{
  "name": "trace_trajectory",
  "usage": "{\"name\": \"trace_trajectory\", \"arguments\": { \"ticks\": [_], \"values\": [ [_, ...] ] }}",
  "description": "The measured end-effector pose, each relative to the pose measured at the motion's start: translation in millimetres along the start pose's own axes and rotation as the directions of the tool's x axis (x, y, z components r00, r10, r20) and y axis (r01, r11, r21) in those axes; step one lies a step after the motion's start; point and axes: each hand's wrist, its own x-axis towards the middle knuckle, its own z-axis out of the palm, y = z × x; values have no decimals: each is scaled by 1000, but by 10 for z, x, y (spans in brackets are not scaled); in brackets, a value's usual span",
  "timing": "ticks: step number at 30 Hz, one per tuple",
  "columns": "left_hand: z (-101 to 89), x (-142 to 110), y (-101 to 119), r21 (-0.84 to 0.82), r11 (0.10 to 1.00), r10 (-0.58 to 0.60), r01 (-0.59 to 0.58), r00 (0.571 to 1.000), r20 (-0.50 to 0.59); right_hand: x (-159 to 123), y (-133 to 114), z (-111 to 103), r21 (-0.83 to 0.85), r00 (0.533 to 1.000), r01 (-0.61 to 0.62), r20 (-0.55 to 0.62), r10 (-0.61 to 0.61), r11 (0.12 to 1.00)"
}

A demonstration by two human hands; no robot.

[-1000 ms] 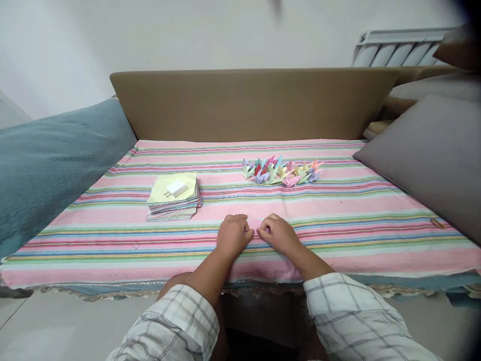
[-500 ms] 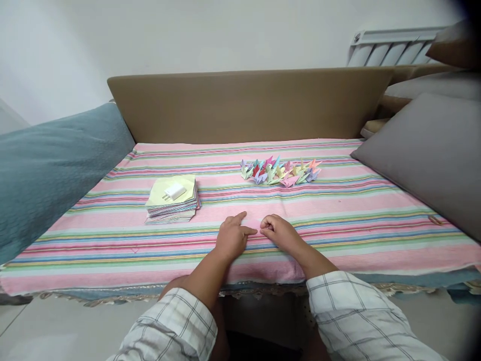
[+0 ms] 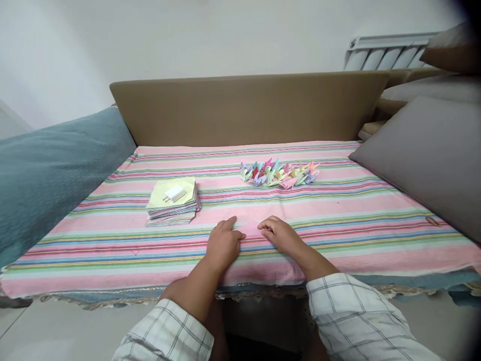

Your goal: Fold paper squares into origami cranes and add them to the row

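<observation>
A small pink sheet of paper point(image 3: 250, 229) lies on the striped cloth between my hands, its colour close to the cloth's pink. My left hand point(image 3: 224, 243) rests at its left side, index finger and thumb stretched apart. At the paper's right edge, my right hand point(image 3: 281, 234) has thumb and fingertips pinched together on it. Beyond the hands sits a cluster of folded paper cranes point(image 3: 280, 174) in many colours. To the left is a stack of square paper point(image 3: 173, 213) with a white charger plug point(image 3: 175, 192) lying on top.
The striped cloth point(image 3: 112, 220) covers the sofa seat. A brown backrest point(image 3: 244, 110) rises behind it. A blue-green armrest point(image 3: 63, 165) stands at the left, and grey cushions point(image 3: 424, 150) lean at the right. A small brownish object point(image 3: 433, 221) lies near the right cushion.
My left hand has slid left, away from the right hand, and more of the pink paper shows between them. The right hand stays in nearly the same place, still pinched.
</observation>
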Motion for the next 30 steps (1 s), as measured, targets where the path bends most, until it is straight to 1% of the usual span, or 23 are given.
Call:
{"name": "trace_trajectory", "arguments": {
  "ticks": [2,4,5,6,7,8,9,12,15,18,21,24,27,30],
  "values": [
    [-40,-48,37,15,1000,-24,25,999,-37,0,13,8,-34,999,40,1,-40,999],
    [-61,-110,114,37,999,-35,40,992,-124,1,34,24,-65,997,71,-10,-72,995],
    [-59,-142,165,34,999,-1,6,989,-151,2,46,34,-79,997,80,-18,-82,994],
    [-45,-171,219,15,998,69,-68,986,-150,4,58,43,-93,996,87,-25,-90,992],
    [-20,-197,274,-16,986,162,-165,980,-120,5,68,52,-105,995,94,-31,-98,990],
    [14,-216,326,-38,972,228,-232,970,-89,6,77,59,-116,994,99,-39,-104,988],
    [54,-228,370,-43,963,262,-265,963,-64,6,82,65,-125,993,103,-47,-110,987],
    [170,-230,448,-4,975,223,-223,975,-24,-2,80,71,-154,988,120,-76,-133,981],
    [216,-210,455,25,984,176,-176,984,9,-24,43,58,-166,984,143,-81,-158,976],
    [198,-193,432,26,989,148,-148,989,-5,-62,-16,23,-157,986,146,-58,-157,977],
    [162,-167,406,-4,992,125,-125,992,-36,-111,-79,-16,-124,994,96,-42,-102,988],
    [139,-130,381,-46,991,127,-129,991,-53,-159,-139,-28,-100,998,63,-17,-65,993],
    [139,-100,367,-59,990,121,-124,991,-57,-189,-192,-14,-95,996,86,19,-85,992],
    [147,-90,368,-34,994,98,-101,993,-58,-192,-213,-2,-71,991,131,48,-128,989]
  ]
}}
